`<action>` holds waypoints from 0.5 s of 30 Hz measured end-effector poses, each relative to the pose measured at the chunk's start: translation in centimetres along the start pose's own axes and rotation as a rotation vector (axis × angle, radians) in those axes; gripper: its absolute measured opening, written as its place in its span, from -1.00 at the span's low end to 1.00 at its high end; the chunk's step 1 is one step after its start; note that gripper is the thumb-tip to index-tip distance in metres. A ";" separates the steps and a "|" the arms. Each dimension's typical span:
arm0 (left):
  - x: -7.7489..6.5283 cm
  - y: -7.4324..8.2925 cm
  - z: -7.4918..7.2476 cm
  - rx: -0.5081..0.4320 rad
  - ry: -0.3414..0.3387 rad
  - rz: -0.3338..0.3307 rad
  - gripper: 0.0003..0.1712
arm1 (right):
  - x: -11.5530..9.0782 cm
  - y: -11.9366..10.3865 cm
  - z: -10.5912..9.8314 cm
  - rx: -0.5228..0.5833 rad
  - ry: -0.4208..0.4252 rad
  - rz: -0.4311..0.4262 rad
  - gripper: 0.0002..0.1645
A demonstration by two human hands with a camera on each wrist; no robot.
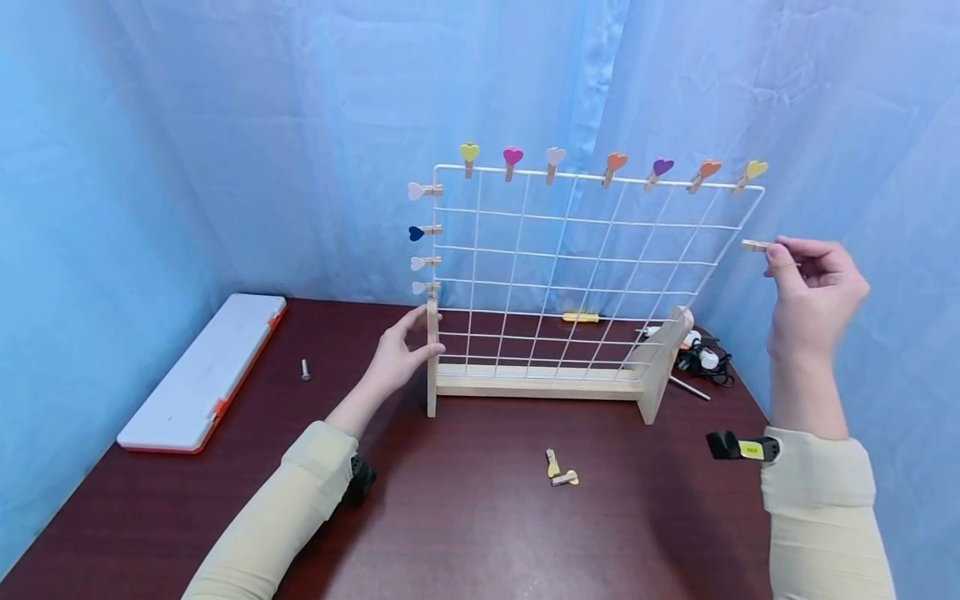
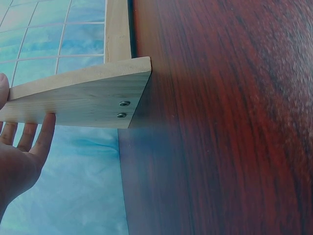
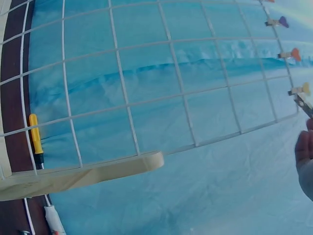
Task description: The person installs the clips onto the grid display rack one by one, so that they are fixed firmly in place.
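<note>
A white wire grid [image 1: 517, 247] stands upright in a wooden stand [image 1: 540, 387]. Small heart-topped clothespins are clipped along its top, such as a purple one [image 1: 663, 167], and down its left side, such as a dark blue one [image 1: 417, 233]. My left hand [image 1: 390, 357] grips the stand's left side panel [image 2: 83, 95], thumb and fingers on opposite sides of the wood. Off the grid's right edge, my right hand [image 1: 819, 279] pinches a wooden clothespin [image 1: 754, 245] by one end; it appears just apart from the wire. Fingers hide its heart.
Two loose clothespins with yellow hearts [image 1: 562, 478] lie on the dark red table [image 1: 465, 517] before the stand. A white and orange case [image 1: 202, 375] and a bolt [image 1: 305, 370] are at left. Behind the grid are a yellow-handled screwdriver [image 1: 581, 317] and black cables [image 1: 718, 367].
</note>
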State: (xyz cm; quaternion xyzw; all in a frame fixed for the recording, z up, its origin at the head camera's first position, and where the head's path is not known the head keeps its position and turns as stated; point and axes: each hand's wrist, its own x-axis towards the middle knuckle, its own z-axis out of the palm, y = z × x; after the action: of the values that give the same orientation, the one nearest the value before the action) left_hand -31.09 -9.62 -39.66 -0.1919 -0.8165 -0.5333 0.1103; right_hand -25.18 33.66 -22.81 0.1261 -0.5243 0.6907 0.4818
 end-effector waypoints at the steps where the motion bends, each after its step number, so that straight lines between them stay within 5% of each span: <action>1: 0.0 0.0 0.0 0.005 -0.001 0.000 -0.28 | 0.2 0.3 0.1 -0.001 0.030 -0.016 -0.68; 10: -1.0 3.2 -0.6 -0.002 -0.006 0.013 -0.32 | 0.6 0.9 1.9 -0.204 0.205 -0.152 -0.71; 15: -1.1 3.5 -0.7 -0.010 -0.009 0.014 -0.34 | 0.8 1.4 2.6 -0.245 0.240 -0.173 -0.70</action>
State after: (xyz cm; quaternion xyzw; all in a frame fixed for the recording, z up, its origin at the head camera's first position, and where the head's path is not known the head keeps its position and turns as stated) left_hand -28.56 -9.22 -36.91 -0.2007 -0.8129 -0.5357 0.1093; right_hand -27.54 31.96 -22.00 0.0278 -0.5304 0.5878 0.6103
